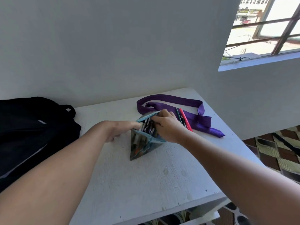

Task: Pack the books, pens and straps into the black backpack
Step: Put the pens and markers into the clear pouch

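A patterned pencil pouch (pixel 142 145) with a light blue zip edge stands open in the middle of the white table (pixel 146 184), with several pens (pixel 148 126) inside. My left hand (pixel 120 129) holds the pouch's left rim. My right hand (pixel 165 125) reaches into the opening from the right, fingers curled over the pens. A red pen (pixel 185 119) and a dark pen (pixel 179 116) lie on a purple strap (pixel 172 99) behind the pouch. The black backpack (pixel 32 132) sits at the table's left end. No books are in view.
A white wall rises right behind the table. A barred window (pixel 267 30) is at the upper right. Patterned floor (pixel 276 151) shows past the table's right and front edges.
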Available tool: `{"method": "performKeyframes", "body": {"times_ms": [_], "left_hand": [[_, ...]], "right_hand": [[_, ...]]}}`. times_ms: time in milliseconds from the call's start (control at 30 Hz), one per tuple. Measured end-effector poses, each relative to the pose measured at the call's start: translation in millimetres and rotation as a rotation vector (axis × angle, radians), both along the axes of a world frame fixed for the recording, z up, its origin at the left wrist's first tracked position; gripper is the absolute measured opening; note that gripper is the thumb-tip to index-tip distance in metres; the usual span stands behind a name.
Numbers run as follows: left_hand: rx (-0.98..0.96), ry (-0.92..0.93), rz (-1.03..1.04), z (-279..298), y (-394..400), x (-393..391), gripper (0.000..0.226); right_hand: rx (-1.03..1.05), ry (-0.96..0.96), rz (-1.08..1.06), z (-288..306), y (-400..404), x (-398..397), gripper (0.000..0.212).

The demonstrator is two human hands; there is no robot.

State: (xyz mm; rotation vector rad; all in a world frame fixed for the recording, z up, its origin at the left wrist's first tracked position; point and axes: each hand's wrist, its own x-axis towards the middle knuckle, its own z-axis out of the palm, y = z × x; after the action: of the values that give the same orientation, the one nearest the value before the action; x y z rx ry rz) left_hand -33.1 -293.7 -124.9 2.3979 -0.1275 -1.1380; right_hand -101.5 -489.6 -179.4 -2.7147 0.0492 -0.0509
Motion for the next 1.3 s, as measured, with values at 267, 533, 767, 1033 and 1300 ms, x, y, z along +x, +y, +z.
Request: {"method": "performKeyframes", "body": {"times_ms": [267, 533, 767, 1033, 1300], "left_hand": [[-0.057, -0.079, 0.085, -5.0, -14.1, -10.1, 0.098], [-0.025, -0.128, 0.084, -11.9, -15.3, -9.4, 0.105], [-0.023, -0.136, 0.076, -16.3, -14.0, -4.2, 0.114], [-0.046, -0.144, -0.016, -15.9, -13.5, -2.6, 0.106], [-0.034, -0.165, -0.059, -17.0, -12.6, -1.9, 0.104]], "right_hand": [[0.239, -0.184, 0.056, 1.9, -14.1, -26.2, 0.050], [-0.124, -0.114, -0.391, -17.6, -71.4, -22.7, 0.035], [-0.271, -0.035, -0.437, -12.2, -48.2, -17.9, 0.035], [-0.319, 0.125, -0.512, -7.0, -23.6, -11.3, 0.025], [0.099, -0.054, -0.605, 11.9, -8.1, -10.4, 0.027]]}}
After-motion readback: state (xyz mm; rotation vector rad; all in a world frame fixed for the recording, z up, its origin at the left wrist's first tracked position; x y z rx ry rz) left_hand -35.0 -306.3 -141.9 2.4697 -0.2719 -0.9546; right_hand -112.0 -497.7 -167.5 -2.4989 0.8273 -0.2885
